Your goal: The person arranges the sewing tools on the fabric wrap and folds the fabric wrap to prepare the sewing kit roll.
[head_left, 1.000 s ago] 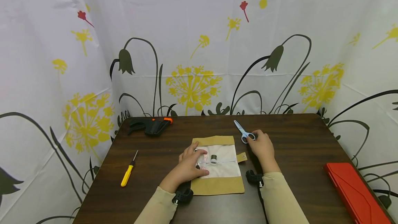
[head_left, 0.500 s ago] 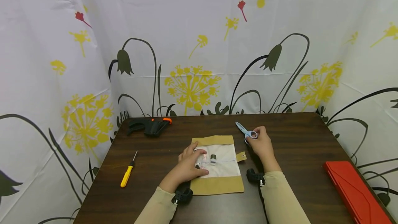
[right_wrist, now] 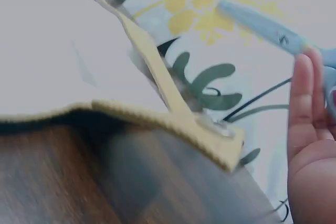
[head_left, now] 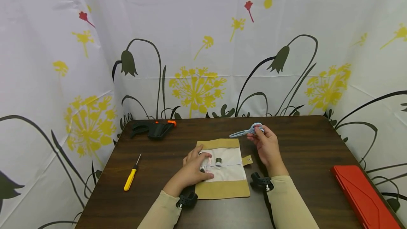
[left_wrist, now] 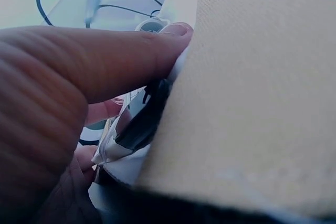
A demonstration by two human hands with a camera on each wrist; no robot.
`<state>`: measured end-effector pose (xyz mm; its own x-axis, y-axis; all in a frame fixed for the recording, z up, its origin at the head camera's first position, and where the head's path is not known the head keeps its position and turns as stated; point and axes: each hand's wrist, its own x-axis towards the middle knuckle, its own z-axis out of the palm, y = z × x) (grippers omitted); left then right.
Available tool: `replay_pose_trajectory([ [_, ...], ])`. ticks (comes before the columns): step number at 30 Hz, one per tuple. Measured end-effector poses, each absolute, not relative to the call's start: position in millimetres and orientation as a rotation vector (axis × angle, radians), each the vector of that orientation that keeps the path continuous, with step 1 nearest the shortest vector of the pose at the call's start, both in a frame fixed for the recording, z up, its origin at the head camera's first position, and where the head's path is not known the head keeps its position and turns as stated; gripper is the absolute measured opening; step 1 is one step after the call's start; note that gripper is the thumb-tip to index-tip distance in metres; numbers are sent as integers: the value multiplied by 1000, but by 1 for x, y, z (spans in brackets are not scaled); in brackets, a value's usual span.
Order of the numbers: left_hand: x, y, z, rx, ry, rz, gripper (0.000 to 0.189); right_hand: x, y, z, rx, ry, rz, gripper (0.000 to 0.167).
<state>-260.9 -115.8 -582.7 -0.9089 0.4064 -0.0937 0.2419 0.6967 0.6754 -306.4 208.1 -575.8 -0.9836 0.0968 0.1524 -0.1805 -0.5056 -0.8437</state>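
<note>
A tan fabric pouch (head_left: 222, 190) with a white lining lies unfolded on the table, its snap tab (head_left: 247, 160) sticking out to the right. On the lining sits a small dark green and white item (head_left: 218, 162) that looks like a thread spool. My left hand (head_left: 192, 169) grips the pouch's left side; in the left wrist view the thumb (left_wrist: 131, 59) lies over small items there, partly hiding them. Beyond the pouch's upper right corner, my right hand (head_left: 268, 147) holds light blue scissors (head_left: 242, 133) by the handle loops, raised, with the blades pointing left.
A yellow screwdriver (head_left: 130, 178) lies on the left of the dark wooden table (head_left: 159, 200). Behind it is a black clamp-like tool (head_left: 155, 130) with orange ends. A red case (head_left: 365, 197) rests along the right edge. A patterned curtain (head_left: 197, 45) hangs behind.
My right hand has lifted the scissors off the table and turned them, so the blades swing from pointing away to pointing left. My left hand has stayed on the pouch.
</note>
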Motion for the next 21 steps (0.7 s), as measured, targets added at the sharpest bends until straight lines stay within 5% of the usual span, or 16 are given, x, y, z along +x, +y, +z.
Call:
replay_pose_trajectory([
  [9, -259, -116, -580, 522, 2666, 1020, 66, -308, 192, -580, 22, -1763, 2521, 8],
  [21, -260, -116, -580, 533, 2669, 1024, 64, -309, 177, -590, -78, -2167, 2377, 36],
])
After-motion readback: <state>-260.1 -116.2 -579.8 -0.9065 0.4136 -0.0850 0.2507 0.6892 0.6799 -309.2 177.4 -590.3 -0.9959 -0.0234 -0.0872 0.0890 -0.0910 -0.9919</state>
